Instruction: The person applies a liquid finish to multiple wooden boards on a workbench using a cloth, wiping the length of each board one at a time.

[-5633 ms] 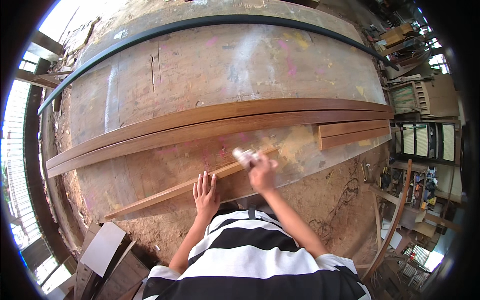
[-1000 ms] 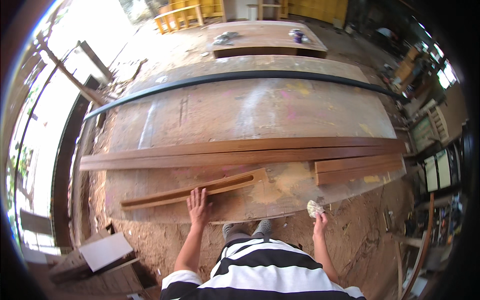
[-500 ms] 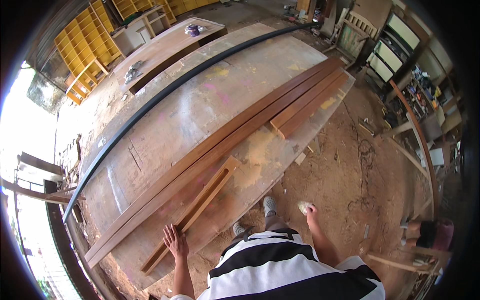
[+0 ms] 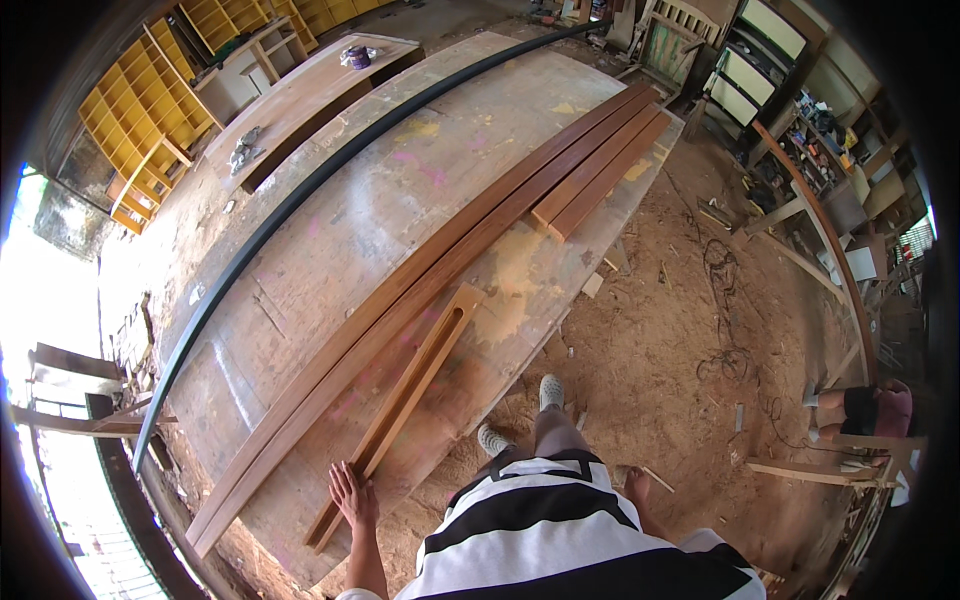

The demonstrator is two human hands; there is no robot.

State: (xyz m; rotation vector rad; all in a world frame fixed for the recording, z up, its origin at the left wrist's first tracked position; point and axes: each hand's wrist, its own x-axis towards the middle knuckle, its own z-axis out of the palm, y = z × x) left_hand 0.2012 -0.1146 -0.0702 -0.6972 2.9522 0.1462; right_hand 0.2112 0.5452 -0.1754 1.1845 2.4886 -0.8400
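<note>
My left hand (image 4: 352,492) lies on a narrow grooved wooden strip (image 4: 405,400), fingers stretched out and apart. My right hand (image 4: 636,484) is low beside my striped shirt, partly hidden, fingers curled; what it holds cannot be made out. The strip lies on a paint-stained board worktable (image 4: 350,235), beside long reddish-brown boards (image 4: 440,260) and two shorter ones (image 4: 600,175). A long dark curved-looking bar (image 4: 300,190) runs along the table's far side.
A second table (image 4: 300,90) holds a purple can and crumpled rags. Yellow shelving (image 4: 135,120) stands behind it. Cords (image 4: 720,300) lie on the dirt floor. At right are leaning timber (image 4: 830,250), cluttered shelves and another person (image 4: 890,410) in a pink top.
The view has swung right over the last second. My right hand has dropped back beside my body, and the pale pad it held is out of sight. My left hand stays on the strip.
</note>
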